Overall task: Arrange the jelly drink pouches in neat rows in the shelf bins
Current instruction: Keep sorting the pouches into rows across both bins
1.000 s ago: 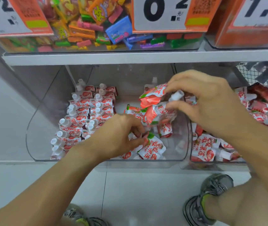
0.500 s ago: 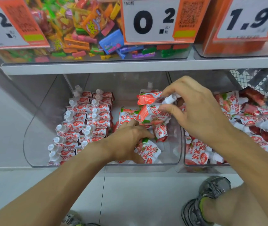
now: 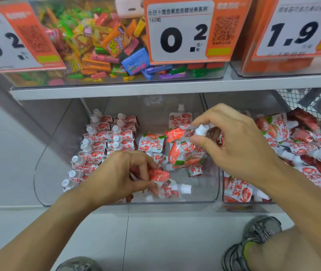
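In the clear middle bin (image 3: pixel 38 173), lower shelf: two tidy rows of strawberry jelly pouches (image 3: pixel 105 141) along left side, white caps up; looser pouches at centre and right. Left hand (image 3: pixel 114 178) low near front wall, fingers curled, pinching one red-and-white pouch (image 3: pixel 163 184), cap pointing right. Right hand (image 3: pixel 237 145) above, thumb and forefinger gripping white cap of a hanging pouch (image 3: pixel 187 153), second pouch bunched with it. Neighbouring bin (image 3: pixel 222 192) right, heaped with unsorted pouches. Above, candy bin (image 3: pixel 97 45) with 0.2 price tag (image 3: pixel 183 34). Grey sneakers (image 3: pixel 253 239) on tile below.
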{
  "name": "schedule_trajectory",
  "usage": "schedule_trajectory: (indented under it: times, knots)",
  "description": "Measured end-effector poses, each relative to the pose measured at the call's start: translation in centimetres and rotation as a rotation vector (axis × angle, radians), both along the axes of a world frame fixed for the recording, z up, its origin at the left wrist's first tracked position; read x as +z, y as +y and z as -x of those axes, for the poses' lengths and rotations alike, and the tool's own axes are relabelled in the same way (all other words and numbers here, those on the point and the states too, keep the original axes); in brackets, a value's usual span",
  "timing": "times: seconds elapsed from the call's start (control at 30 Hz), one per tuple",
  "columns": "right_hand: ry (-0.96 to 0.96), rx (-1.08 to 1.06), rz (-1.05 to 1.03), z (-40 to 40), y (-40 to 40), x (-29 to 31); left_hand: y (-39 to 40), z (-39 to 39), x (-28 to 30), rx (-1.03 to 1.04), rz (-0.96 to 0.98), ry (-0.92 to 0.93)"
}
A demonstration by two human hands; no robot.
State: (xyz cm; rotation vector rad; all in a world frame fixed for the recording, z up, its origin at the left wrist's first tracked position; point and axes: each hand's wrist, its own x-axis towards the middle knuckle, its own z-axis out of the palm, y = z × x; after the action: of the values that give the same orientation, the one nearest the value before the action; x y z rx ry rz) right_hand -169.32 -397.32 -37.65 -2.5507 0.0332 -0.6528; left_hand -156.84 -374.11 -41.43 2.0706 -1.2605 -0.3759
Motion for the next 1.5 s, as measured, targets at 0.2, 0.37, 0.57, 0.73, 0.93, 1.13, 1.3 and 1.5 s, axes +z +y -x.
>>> schedule_trajectory:
  times: [0.2,0.37,0.57,0.73,0.93,1.13,1.3,1.5]
  knots:
    - [0.043,0.046,0.049,1.0,0.2,0.6,2.6,-1.4,1.4,0.136,0.038,0.009]
    - [0.180,0.166,0.130,1.9,1.3,1.0,2.9,-2.2,1.9,0.344,0.040,-0.025]
    - [0.569,0.294,0.292,2.4,3.5,0.6,-0.2,-0.5,0.5,0.421,0.106,0.172]
    - [0.488,0.320,0.296,2.2,2.9,1.1,-2.1,1.0,-0.1,0.146,-0.143,0.095]
    - [0.159,0.120,0.232,1.2,-0.7,1.5,-2.7,1.3,0.6,0.020,-0.275,0.020]
    - [0.498,0.193,0.388,-2.2,1.0,1.3,-2.9,0.8,1.0,-0.055,-0.348,-0.077]
    - [0.734,0.091,0.694,-4.3,3.0,1.1,-2.2,0.5,0.8,-0.050,-0.374,-0.013]
    - [0.754,0.105,0.510,-4.1,3.4,1.8,-2.2,-0.3,0.9,-0.057,-0.353,0.030]
